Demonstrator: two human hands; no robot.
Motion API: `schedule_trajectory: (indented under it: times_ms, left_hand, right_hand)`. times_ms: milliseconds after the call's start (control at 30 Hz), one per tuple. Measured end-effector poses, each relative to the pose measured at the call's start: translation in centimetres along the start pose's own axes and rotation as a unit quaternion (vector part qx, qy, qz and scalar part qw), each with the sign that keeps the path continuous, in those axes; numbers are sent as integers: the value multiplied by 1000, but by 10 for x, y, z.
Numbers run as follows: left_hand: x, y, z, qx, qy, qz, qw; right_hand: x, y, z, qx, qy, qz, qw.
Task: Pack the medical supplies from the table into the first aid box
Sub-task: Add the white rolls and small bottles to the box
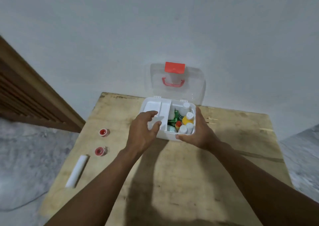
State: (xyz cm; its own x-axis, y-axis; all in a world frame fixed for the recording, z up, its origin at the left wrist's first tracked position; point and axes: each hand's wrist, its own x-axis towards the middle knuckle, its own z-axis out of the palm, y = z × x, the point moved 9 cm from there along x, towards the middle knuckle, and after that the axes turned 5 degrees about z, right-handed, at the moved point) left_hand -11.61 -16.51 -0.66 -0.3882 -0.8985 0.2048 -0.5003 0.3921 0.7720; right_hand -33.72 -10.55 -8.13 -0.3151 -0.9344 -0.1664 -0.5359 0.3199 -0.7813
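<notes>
Right hand (198, 131) cupped round first aid box (166, 136)

Pale wall (155, 27) behind; slatted wooden door (25, 94) left; mottled grey floor (25, 156).

Standing by, all I can see of the person is two arms, bare as far up as they show. The long, lean, bare left forearm (96, 182) narrows to a slim wrist and ends in the bare left grip (143, 132), a five-fingered hand with its knuckles showing as low ridges across the back. The bare right forearm (259, 174) has the same lean build and tapers to the bare right grip (198, 132); the nails and any finer marks on either are too blurred to make out.
</notes>
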Motion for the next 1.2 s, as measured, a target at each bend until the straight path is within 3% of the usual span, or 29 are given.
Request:
schedule_trajectory:
  times_ms: [167,500,833,967,1200]
  left_hand:
    - [-50,-25,-34,67,102,-42,992]
    - [-144,-91,-72,193,150,-170,955]
    - [-158,-128,-120,251,204,-177,929]
    - [-160,-139,-130,280,195,-161,926]
    - [-172,-179,-132,236,151,-269,921]
  right_hand:
    - [-3,-8,-2,2,-6,-25,1000]
    - [-11,-13,-3,-12,1,-18,1000]
    - [-9,-19,-2,-8,-14,-32,999]
    - [-9,-24,2,-3,-32,-42,999]
    - [-9,-27,3,34,-52,-28,998]
